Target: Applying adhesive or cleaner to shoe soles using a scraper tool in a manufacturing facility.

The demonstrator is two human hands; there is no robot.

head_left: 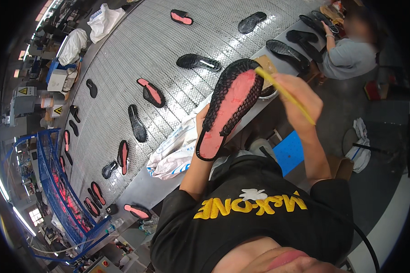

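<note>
My left hand [202, 119] is closed around a black woven shoe upper [234, 98], its pink underside turned up toward me. Most of those fingers are hidden behind the upper. In my right hand [301, 101] is a slim yellow stick [287, 94], gripped like a pen. Its far tip meets the black rim at the toe end; whether it has bristles I cannot tell. Partly hidden behind the upper and my right hand are a brown cardboard piece [265, 66] and a round container [269, 93].
A metal mesh conveyor [164, 41] carries black soles [136, 123] and pink-bottomed uppers [151, 93]. White plastic sacking [177, 152] lies along its near edge. To the right, a co-worker [351, 54] holds a sole beside a ledge with more soles [288, 54]. A blue rack [61, 191] stands left.
</note>
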